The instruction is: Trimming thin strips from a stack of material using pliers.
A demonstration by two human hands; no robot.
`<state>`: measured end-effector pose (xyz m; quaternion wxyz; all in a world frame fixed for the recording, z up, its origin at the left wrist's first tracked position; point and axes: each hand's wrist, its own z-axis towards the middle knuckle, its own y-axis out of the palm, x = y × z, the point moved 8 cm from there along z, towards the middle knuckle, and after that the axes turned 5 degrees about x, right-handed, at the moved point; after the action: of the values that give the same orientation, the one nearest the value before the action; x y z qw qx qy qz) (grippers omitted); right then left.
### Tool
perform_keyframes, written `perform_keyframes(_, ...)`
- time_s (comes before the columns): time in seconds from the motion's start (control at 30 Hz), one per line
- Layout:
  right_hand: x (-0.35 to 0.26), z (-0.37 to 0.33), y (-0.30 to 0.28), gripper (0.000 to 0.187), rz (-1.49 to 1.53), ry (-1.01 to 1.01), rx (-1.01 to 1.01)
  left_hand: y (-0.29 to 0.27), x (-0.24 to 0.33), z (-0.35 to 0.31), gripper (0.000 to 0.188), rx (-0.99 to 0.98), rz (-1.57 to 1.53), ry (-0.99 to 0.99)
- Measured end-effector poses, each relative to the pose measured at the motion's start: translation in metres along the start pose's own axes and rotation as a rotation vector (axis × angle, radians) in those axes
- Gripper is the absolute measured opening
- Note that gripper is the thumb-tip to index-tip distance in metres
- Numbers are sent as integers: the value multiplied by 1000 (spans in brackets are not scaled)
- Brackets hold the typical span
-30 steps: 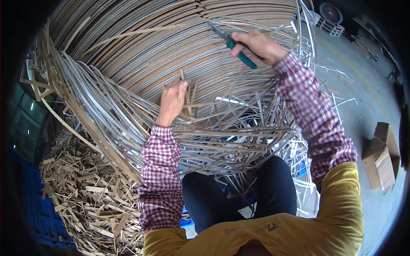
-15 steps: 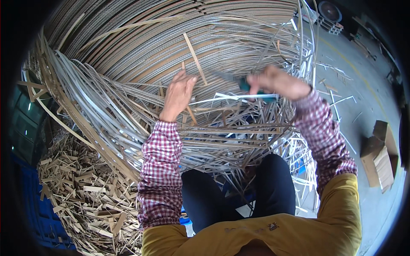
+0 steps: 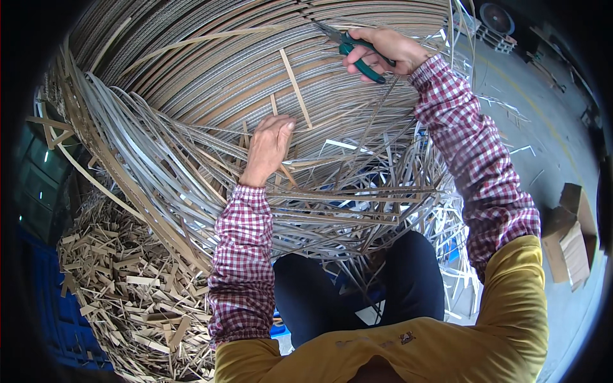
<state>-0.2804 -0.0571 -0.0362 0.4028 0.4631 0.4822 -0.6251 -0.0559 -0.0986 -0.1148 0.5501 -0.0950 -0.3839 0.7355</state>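
My right hand [image 3: 387, 51] grips a pair of pliers [image 3: 345, 46] with green handles and long grey jaws. The jaw tips are at the far part of a wide stack of thin cardboard sheets or strips [image 3: 223, 80], whose edges face up in curved rows. Nearer to me, my left hand [image 3: 268, 142] rests against the stack with its fingers bent and together; what they hold, if anything, is hidden. Just beyond its fingers a short brown strip [image 3: 273, 104] pokes up. To its right a longer tan strip [image 3: 295, 89] lies across the rows.
Long loose grey strips [image 3: 147, 150] droop from the stack's left side and tangle before my knees. A heap of short cardboard scraps [image 3: 137, 274] fills the lower left, beside a blue crate [image 3: 57, 319]. On the right floor stands an open cardboard box [image 3: 567, 239]; farther back is a round fan [image 3: 497, 19].
My right hand has swung away from me with the pliers, up to the far rows. A white strip near it now lies lower on the tangle. My left hand has barely moved.
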Motion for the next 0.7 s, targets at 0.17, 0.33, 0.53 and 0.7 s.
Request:
perform_keyframes(0.17,8,7,9,46,252,77,-12,1,10,9,36,26,7,5)
perform_keyframes(0.33,10,-31,24,51,-275,-520,191,-36,59,10,28,411,14,217)
perform_keyframes(0.53,93,-130,49,47,-186,-16,-244,-40,82,24,29,329,-142,242)
perform_keyframes(0.7,37,-90,21,48,-192,-244,-129,17,-9,0,28,-240,188,-170)
